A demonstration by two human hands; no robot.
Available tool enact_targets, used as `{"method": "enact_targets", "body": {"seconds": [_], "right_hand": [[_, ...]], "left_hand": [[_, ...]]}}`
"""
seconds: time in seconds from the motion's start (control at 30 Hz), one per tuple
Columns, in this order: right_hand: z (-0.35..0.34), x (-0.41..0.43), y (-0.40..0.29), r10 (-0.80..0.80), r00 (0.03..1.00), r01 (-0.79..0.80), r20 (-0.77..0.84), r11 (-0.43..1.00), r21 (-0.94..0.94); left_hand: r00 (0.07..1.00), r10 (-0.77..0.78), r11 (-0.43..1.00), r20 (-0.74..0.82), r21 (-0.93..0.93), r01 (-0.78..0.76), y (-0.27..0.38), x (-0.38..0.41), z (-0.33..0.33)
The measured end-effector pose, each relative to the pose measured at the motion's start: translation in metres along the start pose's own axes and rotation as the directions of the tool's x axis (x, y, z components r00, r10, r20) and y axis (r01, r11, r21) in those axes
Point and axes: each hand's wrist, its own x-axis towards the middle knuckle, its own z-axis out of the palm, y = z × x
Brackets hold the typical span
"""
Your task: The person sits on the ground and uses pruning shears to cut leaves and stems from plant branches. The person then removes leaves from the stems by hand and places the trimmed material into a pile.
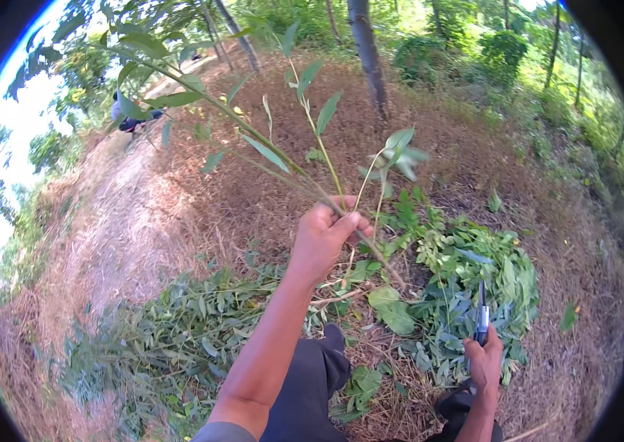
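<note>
My left hand (329, 235) grips a leafy green branch (267, 145) near its cut end; the branch slants up to the left, and thin side shoots with long leaves rise from it. At the lower right, my right hand (483, 356) is closed round the dark handle of a bladed cutting tool (482, 315), its exact kind unclear, with the blade pointing up. Behind the tool lies a heap of cut leaves (477, 276). Left of my legs, a larger pile of leafy branches (179, 331) spreads on the ground.
A slim tree trunk (368, 55) stands ahead in dry brown undergrowth. A bare dirt path (124, 193) runs along the left, with a person (134, 116) low down farther along it. My shoe (334, 337) is beside the branches, and a large loose leaf (392, 310) lies between the piles.
</note>
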Motion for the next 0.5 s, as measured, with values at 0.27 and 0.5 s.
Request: {"method": "enact_targets", "body": {"seconds": [0.27,0.5], "right_hand": [[-0.012,0.004,0.015,0.052,0.998,-0.047,-0.036,0.99,0.134],[-0.012,0.001,0.027,0.194,0.966,-0.212,0.17,0.973,0.093]], "left_hand": [[0.974,-0.131,0.99,0.187,-0.036,0.14,-0.074,-0.034,0.057],[0.931,-0.225,0.949,0.288,-0.15,0.276,-0.119,-0.044,0.063]]}}
